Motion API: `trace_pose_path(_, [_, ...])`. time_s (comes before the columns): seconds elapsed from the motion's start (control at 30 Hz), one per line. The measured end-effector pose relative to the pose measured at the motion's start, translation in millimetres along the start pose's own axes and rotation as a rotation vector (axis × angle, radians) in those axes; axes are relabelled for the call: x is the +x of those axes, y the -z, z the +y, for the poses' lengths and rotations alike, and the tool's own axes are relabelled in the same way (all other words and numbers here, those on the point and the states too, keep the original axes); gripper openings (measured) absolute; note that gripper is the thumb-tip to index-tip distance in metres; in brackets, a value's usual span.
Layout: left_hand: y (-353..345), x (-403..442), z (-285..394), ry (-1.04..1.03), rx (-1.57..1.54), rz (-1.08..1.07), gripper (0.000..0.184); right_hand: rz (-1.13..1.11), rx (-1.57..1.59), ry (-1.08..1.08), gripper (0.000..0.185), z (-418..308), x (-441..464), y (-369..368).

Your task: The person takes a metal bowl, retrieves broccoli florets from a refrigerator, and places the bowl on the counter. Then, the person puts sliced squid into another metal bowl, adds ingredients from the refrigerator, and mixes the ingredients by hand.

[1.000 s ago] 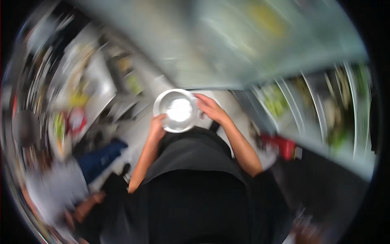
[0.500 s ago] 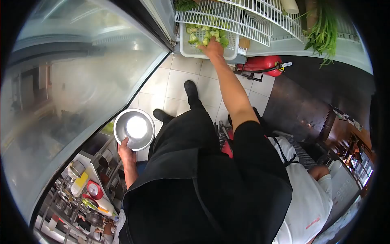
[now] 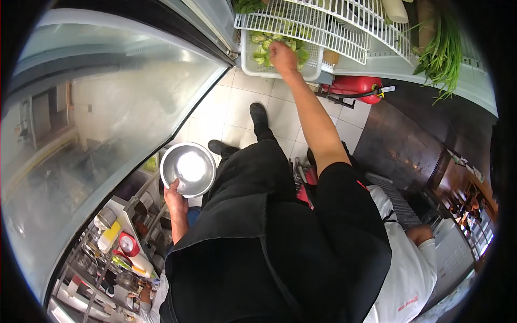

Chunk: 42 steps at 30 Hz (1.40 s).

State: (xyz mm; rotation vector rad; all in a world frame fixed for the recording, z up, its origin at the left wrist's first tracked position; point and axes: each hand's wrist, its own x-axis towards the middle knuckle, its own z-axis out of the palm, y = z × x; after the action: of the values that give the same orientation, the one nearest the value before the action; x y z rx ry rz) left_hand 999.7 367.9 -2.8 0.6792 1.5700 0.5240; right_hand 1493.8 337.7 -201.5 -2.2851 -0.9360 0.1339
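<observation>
My left hand [image 3: 175, 202] grips the rim of a round steel mixing bowl [image 3: 173, 166], thumb over the inside edge. No contents show in the bowl, only a bright glare on its bottom. At the top, my right hand [image 3: 284, 57] is over a white plastic basket [image 3: 252, 69] on the low level of an open fridge. Its fingers are curled closed above pale green leafy vegetable pieces [image 3: 262, 53]. Whatever lies inside those fingers is hidden.
White wire shelves [image 3: 301, 22] hang over the basket. A glass fridge door [image 3: 134, 86] stands open at left. Right of the basket is a red fire extinguisher [image 3: 355, 88]. A person in a white shirt [image 3: 401, 269] is close behind at right; long green stalks [image 3: 442, 62] hang from a shelf.
My right hand has gone from fingers reaching into the greens to a closed, raised shape above them. My left hand and the bowl appear slightly further right in view.
</observation>
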Motion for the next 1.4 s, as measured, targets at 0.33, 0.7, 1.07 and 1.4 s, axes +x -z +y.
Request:
trace_pose_path(0.33, [8.3, -3.4, -1.2, 0.005, -0.031, 0.048, 0.04, -0.2, 0.05, -0.232, 0.045, -7.3, 5.0, -26.8])
trace_pose_path(0.7, [24.5, 3.7, -19.2, -0.017, -0.031, 0.002, 0.041, -0.415, 0.108, -0.732, 0.037, 15.0, 11.8, 15.9])
trace_pose_path(1.07, [34.6, -5.3, -32.7, -0.113, -0.252, 0.005, 0.038, 0.179, 0.275, -0.411, 0.032, 21.9, -14.1, 46.0])
trace_pose_path(1.4, [94.3, -11.2, -119.5, -0.244, -0.702, 0.403, 0.042, -1.511, 0.755, 0.153, 0.036, -346.9, -188.6, -10.3])
